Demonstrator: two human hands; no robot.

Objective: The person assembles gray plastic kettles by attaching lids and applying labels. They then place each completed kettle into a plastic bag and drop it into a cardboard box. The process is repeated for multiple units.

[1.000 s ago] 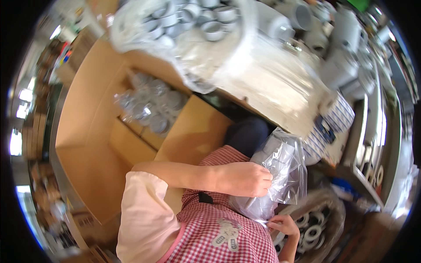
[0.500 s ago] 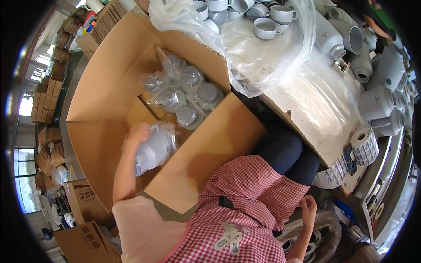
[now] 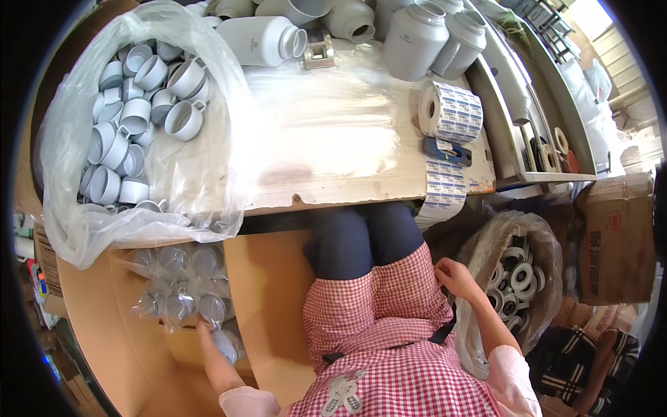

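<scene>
My left hand reaches down into the open cardboard box at my left. It grips a grey cup wrapped in a clear bag and sets it beside several other bagged cups packed in the box. My right hand rests at my right thigh with fingers loosely apart and nothing in it. It is next to the rim of a clear plastic sack holding white ring-shaped lids.
On the worktable lies a large clear bag of loose grey cups. Grey jars stand at the back, and a roll of labels and a blue dispenser are at the right. Cardboard cartons stand at the far right.
My left hand carried a bagged cup from my lap into the box and lowered it among the others. My right hand moved from the plastic wrap to beside the sack of lids. The view swung right.
</scene>
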